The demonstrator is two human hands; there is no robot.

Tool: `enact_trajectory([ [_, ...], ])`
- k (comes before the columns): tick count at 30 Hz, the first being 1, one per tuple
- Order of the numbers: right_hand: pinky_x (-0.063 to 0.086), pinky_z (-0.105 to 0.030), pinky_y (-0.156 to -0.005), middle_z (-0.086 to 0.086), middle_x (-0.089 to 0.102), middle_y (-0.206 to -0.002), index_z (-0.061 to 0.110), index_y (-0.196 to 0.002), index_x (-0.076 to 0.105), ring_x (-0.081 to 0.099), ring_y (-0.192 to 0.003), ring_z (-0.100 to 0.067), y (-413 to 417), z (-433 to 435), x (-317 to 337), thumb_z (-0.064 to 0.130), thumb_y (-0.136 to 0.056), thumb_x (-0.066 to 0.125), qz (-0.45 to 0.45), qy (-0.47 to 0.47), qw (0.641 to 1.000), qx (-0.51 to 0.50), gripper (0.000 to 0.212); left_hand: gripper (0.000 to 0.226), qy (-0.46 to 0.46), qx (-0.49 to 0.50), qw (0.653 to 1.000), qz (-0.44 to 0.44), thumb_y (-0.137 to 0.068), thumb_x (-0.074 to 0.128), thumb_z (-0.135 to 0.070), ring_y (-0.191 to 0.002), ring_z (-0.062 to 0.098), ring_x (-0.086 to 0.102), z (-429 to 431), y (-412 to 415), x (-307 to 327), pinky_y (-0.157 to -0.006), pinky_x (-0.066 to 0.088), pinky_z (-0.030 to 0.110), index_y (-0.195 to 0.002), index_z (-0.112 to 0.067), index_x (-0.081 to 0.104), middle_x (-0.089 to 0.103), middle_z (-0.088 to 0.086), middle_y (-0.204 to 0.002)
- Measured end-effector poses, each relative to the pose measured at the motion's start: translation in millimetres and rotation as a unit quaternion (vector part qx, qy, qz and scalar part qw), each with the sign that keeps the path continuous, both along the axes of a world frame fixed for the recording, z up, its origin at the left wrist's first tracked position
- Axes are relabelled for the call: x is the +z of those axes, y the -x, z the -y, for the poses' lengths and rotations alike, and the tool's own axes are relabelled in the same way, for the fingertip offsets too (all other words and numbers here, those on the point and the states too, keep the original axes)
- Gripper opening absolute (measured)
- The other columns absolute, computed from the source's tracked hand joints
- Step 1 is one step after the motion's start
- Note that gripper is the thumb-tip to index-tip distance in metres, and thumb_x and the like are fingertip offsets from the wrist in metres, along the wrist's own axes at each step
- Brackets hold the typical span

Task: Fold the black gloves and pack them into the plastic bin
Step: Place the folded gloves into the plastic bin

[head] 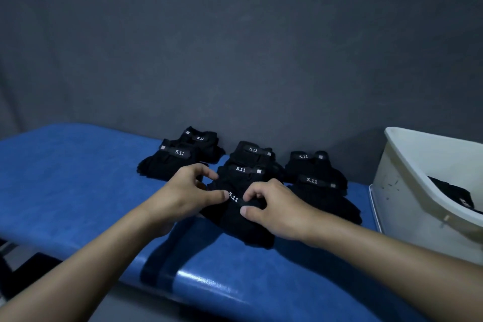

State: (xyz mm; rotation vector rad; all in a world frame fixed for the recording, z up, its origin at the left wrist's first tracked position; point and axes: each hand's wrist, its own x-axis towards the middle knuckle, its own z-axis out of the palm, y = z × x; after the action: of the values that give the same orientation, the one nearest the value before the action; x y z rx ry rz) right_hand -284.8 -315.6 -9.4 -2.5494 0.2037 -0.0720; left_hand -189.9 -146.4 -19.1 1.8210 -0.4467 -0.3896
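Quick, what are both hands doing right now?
Left hand: pinching the front black glove at its edge.
Right hand: pinching the same glove's strap.

The blue padded counter [78, 191] runs across in front of me, its near edge rounded and glossy, its far edge against the grey wall [235, 47]. On it, along the far edge, lie clusters of black gloves [251, 159]: left, middle and right. The front glove [240, 225] lies nearest me, midway. A white plastic bin [407, 191] stands at the right end.
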Motion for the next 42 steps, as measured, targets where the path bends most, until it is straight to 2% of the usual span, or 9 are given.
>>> enact_trajectory([
  [9, 0.043, -0.028, -0.055, 0.006, 0.055, -0.071, 0.021, -0.079, 0.055, 0.049, -0.061, -0.01, 20.4, 7.3, 17.8, 0.034, -0.082, 0.073, 0.043, -0.125, 0.991, 0.0, 0.022, 0.034, 0.124, -0.015, 0.991, 0.049, -0.066, 0.087, -0.02, -0.101, 0.026, 0.068, 11.7, 32.9, 17.1, -0.092, 0.056, 0.044, -0.094, -0.031, 0.071, 0.07, 0.008, -0.107],
  [15, 0.049, -0.025, -0.066, 0.006, 0.056, -0.089, 0.029, -0.098, 0.048, 0.055, -0.075, -0.006, 41.8, 25.5, 43.5, 0.037, -0.079, 0.075, 0.114, -0.167, 0.979, -0.012, 0.034, 0.03, 0.212, -0.082, 0.971, 0.075, -0.08, 0.074, 0.002, -0.079, 0.015, 0.066, 25.9, 48.8, 52.4, -0.063, 0.057, 0.031, -0.103, -0.017, 0.069, 0.07, -0.001, -0.088],
  [18, 0.052, -0.036, -0.097, 0.005, 0.052, -0.123, 0.041, -0.131, 0.037, 0.058, -0.114, -0.009, 55.7, 40.2, 58.4, 0.044, -0.073, 0.076, 0.123, -0.225, 0.967, -0.009, 0.07, 0.03, 0.238, -0.128, 0.958, 0.097, -0.08, 0.072, 0.003, -0.078, 0.014, 0.066, 38.9, 54.8, 75.5, -0.059, 0.054, 0.025, -0.103, -0.016, 0.069, 0.07, 0.0, -0.09],
  [20, 0.047, -0.038, -0.104, 0.003, 0.056, -0.13, 0.042, -0.141, 0.033, 0.056, -0.122, -0.01, 68.6, 49.3, 71.8, 0.048, -0.069, 0.075, 0.133, -0.235, 0.963, 0.004, 0.083, 0.031, 0.243, -0.168, 0.948, 0.12, -0.079, 0.074, 0.003, -0.08, 0.015, 0.067, 49.9, 59.9, 93.6, -0.062, 0.055, 0.024, -0.103, -0.016, 0.069, 0.071, 0.003, -0.093],
  [25, 0.055, -0.044, -0.093, -0.009, 0.071, -0.111, 0.022, -0.123, 0.054, 0.069, -0.103, -0.021, 108.0, 73.3, 109.2, 0.014, -0.087, 0.069, 0.229, -0.25, 0.941, -0.013, 0.04, 0.037, 0.24, -0.249, 0.921, 0.18, -0.071, 0.081, -0.007, -0.083, 0.015, 0.068, 89.4, 72.6, 141.0, -0.067, 0.059, 0.029, -0.105, -0.019, 0.069, 0.072, 0.004, -0.098],
  [31, 0.055, -0.035, -0.093, -0.01, 0.071, -0.106, 0.015, -0.12, 0.055, 0.069, -0.101, -0.02, 152.7, 118.3, 137.7, 0.013, -0.087, 0.068, 0.318, -0.203, 0.922, -0.091, 0.035, 0.033, 0.241, -0.306, 0.897, 0.211, -0.071, 0.077, -0.014, -0.083, 0.016, 0.067, 163.2, 99.9, 181.4, -0.072, 0.057, 0.036, -0.102, -0.021, 0.069, 0.071, 0.006, -0.098],
  [35, 0.056, -0.028, -0.083, 0.0, 0.073, -0.1, 0.019, -0.119, 0.057, 0.069, -0.095, -0.011, 184.0, 145.2, 141.9, 0.027, -0.084, 0.068, 0.326, -0.184, 0.917, -0.135, 0.038, 0.03, 0.254, -0.345, 0.887, 0.174, -0.075, 0.078, -0.007, -0.077, 0.015, 0.065, 208.8, 121.7, 192.3, -0.067, 0.054, 0.031, -0.101, -0.019, 0.068, 0.07, 0.0, -0.09],
  [39, 0.052, -0.039, -0.09, 0.005, 0.07, -0.105, 0.033, -0.113, 0.061, 0.065, -0.101, -0.013, 219.7, 170.1, 138.9, 0.057, -0.074, 0.054, 0.31, -0.134, 0.919, -0.204, 0.047, 0.025, 0.24, -0.374, 0.89, 0.098, -0.085, 0.07, 0.0, -0.076, 0.015, 0.065, 253.6, 134.6, 184.2, -0.064, 0.052, 0.03, -0.103, -0.017, 0.066, 0.07, -0.003, -0.088],
  [42, 0.047, -0.023, -0.081, 0.013, 0.066, -0.102, 0.041, -0.102, 0.058, 0.06, -0.095, 0.0, 238.9, 185.6, 127.4, 0.058, -0.081, 0.043, 0.286, -0.104, 0.913, -0.271, 0.03, 0.026, 0.183, -0.4, 0.896, 0.064, -0.084, 0.071, 0.0, -0.081, 0.016, 0.064, 285.8, 135.6, 166.2, -0.068, 0.052, 0.033, -0.103, -0.017, 0.066, 0.069, -0.001, -0.092],
])
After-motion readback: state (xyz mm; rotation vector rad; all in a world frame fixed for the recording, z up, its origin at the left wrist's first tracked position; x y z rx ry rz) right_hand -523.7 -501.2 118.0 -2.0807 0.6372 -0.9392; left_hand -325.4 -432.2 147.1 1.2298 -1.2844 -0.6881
